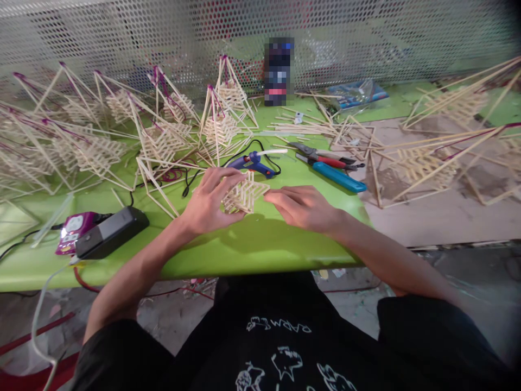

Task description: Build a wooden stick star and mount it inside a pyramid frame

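A small lattice of stacked wooden sticks (247,195) is held above the green tabletop, in front of my body. My left hand (211,200) curls around its left side, fingers on top and thumb along the lower edge. At the lattice's right corner, my right hand (301,205) has its fingers pinched together; whether they grip the corner or a tiny piece there I cannot make out. Just beyond the hands lies a blue glue gun (254,162) with a white glue stick in its back.
Several stick pyramids with purple tips (222,122) crowd the left and back. Right of the glue gun lie red-handled pruners (325,157) and a teal-handled tool (338,176). A black power adapter (114,232) sits at front left. Larger stick frames (427,168) stand on a board at right.
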Action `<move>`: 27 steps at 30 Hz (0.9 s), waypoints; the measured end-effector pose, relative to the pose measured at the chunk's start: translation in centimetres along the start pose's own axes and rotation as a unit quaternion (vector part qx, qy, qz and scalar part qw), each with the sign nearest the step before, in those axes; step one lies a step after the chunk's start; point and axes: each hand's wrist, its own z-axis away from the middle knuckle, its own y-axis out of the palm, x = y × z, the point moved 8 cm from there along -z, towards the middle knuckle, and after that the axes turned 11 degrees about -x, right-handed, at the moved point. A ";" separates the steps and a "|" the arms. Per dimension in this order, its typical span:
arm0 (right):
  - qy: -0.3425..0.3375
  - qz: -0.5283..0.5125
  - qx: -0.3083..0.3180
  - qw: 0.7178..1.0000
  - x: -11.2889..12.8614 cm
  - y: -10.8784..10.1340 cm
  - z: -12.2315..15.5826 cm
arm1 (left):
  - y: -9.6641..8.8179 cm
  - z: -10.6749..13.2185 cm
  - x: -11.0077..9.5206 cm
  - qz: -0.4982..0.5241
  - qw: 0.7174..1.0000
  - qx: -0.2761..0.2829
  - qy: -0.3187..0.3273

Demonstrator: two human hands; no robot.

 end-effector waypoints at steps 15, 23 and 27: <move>0.039 0.048 0.011 0.998 -0.7 0.8 0.9 | 0.4 0.3 0.0 0.002 1.000 0.014 -0.007; 0.062 -0.059 0.018 0.996 -1.2 0.8 0.3 | 0.4 0.2 0.5 0.005 1.000 0.014 -0.020; 0.013 -0.023 0.005 1.000 -0.6 0.2 0.1 | 0.4 0.1 0.6 0.020 0.999 0.018 -0.035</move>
